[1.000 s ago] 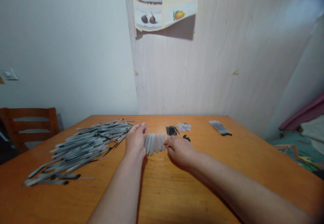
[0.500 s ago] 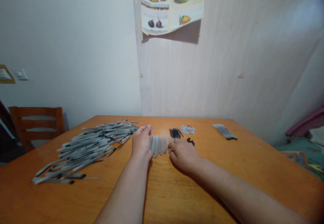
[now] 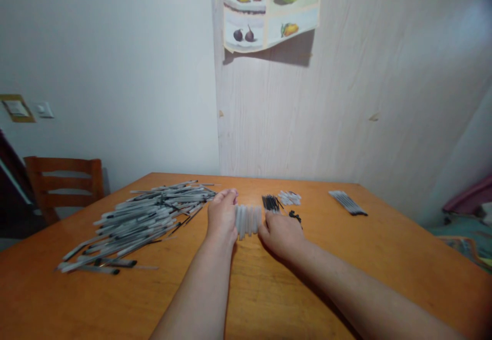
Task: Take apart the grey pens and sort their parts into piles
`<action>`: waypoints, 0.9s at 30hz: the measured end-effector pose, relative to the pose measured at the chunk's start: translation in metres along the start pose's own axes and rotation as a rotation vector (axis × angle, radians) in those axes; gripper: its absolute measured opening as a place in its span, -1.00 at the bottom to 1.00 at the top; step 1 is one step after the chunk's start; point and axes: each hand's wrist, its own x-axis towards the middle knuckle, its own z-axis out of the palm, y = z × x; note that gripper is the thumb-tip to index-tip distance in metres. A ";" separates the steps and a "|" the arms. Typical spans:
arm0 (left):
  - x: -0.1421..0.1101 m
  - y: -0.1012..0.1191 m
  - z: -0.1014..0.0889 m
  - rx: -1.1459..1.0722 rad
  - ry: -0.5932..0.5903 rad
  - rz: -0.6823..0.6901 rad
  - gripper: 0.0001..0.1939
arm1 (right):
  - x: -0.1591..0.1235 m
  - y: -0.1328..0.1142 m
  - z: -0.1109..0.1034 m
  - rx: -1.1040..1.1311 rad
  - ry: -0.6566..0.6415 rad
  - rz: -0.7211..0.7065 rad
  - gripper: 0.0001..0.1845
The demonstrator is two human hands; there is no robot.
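Observation:
A row of short translucent tubes (image 3: pixel 248 221) lies side by side on the table between my two hands. My left hand (image 3: pixel 222 216) stands on its edge against the row's left end; its fingers are curled and its thumb is hidden. On the right end rests my right hand (image 3: pixel 282 232), palm down, fingers bent and closed over the outermost tubes, fingertips mostly hidden. Just beyond it lies a bunch of thin black sticks (image 3: pixel 271 203), with small white pieces (image 3: pixel 289 197) next to them. Small black pieces (image 3: pixel 295 217) sit close behind my right hand.
To the left spreads a large loose pile of grey-white pens or tubes (image 3: pixel 142 219) with dark ends. A neat row of similar slim pens (image 3: pixel 348 203) lies at the right on the wooden table (image 3: pixel 246 299). A chair (image 3: pixel 63 181) stands beyond the left edge.
My right hand has moved slightly leftward relative to the row, closing the gap that showed beside the tubes. The whole view has shifted a little; my left hand stays at the left end.

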 end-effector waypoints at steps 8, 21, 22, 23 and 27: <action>0.000 -0.001 0.001 -0.009 -0.005 -0.003 -0.71 | -0.001 0.000 -0.004 -0.007 -0.023 0.062 -0.62; 0.001 -0.003 0.002 0.000 -0.018 0.013 -0.74 | 0.001 -0.006 -0.003 -0.015 -0.045 0.103 -0.64; 0.002 -0.003 0.001 0.000 -0.020 0.014 -0.73 | 0.001 -0.006 -0.002 -0.017 -0.047 0.108 -0.64; 0.002 -0.003 0.001 -0.001 -0.022 0.014 -0.72 | 0.002 -0.006 -0.002 -0.019 -0.051 0.113 -0.64; 0.002 -0.005 0.002 -0.001 -0.031 0.001 -0.68 | 0.006 -0.004 0.002 -0.023 -0.063 0.125 -0.63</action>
